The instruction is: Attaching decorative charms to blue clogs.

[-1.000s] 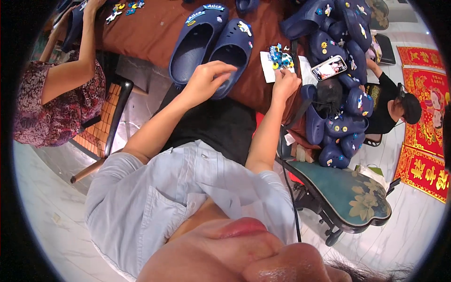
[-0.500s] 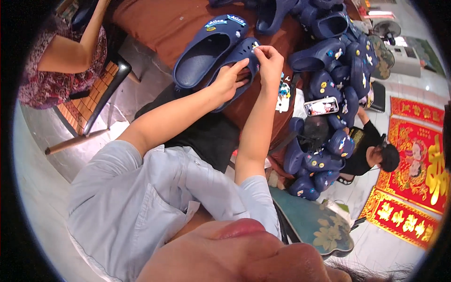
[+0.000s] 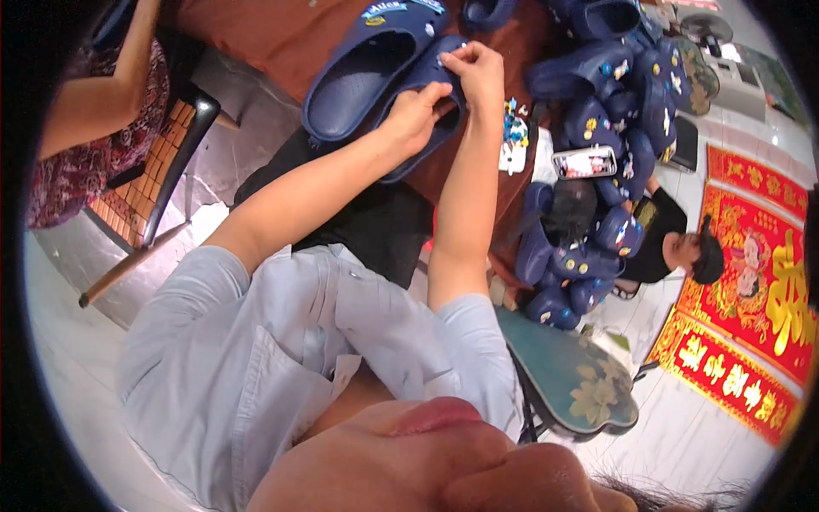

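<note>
left clog [image 3: 363, 72] cropped above, right clog [image 3: 425, 66] partly behind hands [image 3: 414, 119]

Left hand [image 3: 412, 121], 1: thumb extended. Right hand [image 3: 481, 75], 1: thumb, forefinger together. Forearms [image 3: 311, 194], 2: bare, outstretched.

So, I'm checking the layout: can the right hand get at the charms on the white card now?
Probably yes: the charms look uncovered and close by to the right, though the right hand is occupied at the shoe.
</note>
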Demonstrator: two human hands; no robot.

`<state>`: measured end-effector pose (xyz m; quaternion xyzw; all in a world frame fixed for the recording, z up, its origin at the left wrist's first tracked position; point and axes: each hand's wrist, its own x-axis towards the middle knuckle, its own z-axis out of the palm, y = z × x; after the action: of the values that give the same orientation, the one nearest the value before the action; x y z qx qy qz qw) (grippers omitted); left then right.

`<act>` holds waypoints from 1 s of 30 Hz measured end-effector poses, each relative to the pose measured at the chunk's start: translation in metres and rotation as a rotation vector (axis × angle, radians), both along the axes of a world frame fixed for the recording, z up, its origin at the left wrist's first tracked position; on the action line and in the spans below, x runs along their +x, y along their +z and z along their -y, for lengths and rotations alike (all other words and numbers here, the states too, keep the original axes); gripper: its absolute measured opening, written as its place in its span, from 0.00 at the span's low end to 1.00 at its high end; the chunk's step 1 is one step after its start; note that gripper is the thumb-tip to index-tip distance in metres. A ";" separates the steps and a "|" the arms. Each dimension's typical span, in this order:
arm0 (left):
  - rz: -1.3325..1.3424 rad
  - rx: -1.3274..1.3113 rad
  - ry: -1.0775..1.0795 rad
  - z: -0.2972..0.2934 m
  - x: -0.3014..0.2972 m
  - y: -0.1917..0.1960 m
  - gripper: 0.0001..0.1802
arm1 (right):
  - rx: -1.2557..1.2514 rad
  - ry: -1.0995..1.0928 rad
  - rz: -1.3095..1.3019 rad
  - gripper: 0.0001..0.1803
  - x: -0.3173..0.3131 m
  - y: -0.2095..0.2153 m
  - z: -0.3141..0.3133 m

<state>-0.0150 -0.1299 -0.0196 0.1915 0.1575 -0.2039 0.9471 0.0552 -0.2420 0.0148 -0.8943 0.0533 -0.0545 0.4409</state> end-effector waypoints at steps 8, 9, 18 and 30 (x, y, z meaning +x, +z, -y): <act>-0.003 -0.008 -0.003 0.001 0.000 0.005 0.08 | -0.140 -0.022 -0.022 0.12 0.008 -0.008 0.009; -0.001 -0.006 -0.012 0.002 -0.001 0.005 0.08 | -0.137 -0.032 -0.021 0.12 0.007 -0.009 0.007; 0.031 -0.009 -0.022 0.002 0.004 -0.001 0.09 | -0.224 -0.094 -0.011 0.11 0.003 0.005 -0.009; 0.027 -0.025 0.008 0.006 0.010 -0.015 0.08 | -0.598 -0.214 0.251 0.06 -0.006 -0.001 -0.041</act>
<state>-0.0055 -0.1360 -0.0344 0.1816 0.1430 -0.1997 0.9522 0.0496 -0.2014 0.0143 -0.9597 0.0736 -0.2234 0.1539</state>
